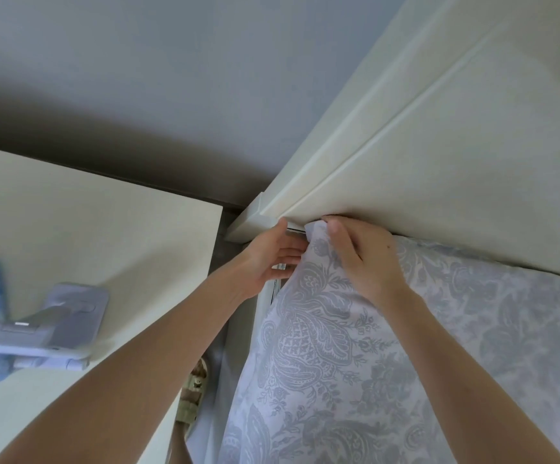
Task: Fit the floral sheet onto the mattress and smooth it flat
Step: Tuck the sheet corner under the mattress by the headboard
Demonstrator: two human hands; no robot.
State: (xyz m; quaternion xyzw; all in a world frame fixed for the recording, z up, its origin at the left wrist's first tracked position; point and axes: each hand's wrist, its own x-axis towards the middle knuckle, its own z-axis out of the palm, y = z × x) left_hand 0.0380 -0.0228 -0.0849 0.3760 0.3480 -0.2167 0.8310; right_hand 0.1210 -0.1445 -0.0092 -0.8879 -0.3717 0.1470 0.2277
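At the far left corner of the bed, room is tight: the cream headboard [439, 155] runs diagonally along the far side; its end post stands near the white nightstand [111, 229], with only a narrow dark gap between nightstand and bed; a sandalled foot [194, 393] shows down in that gap; a phone on a stand [51, 326] sits on the nightstand's near left part, well apart from the hands. I see both bare forearms reaching forward to the corner; the left hand [267, 257] comes in from the gap side, thumb up against the headboard's lower edge, fingers stretched toward the fabric with their tips hidden behind it, so I cannot tell whether it grips; the right hand [364, 262] lies on top, fingers curled, pinching the peaked corner of the floral sheet [355, 356] right under the headboard. That sheet is white with grey-blue paisley flowers; it covers the mattress here, rises to a point at the corner, and drapes down the left side in loose folds.
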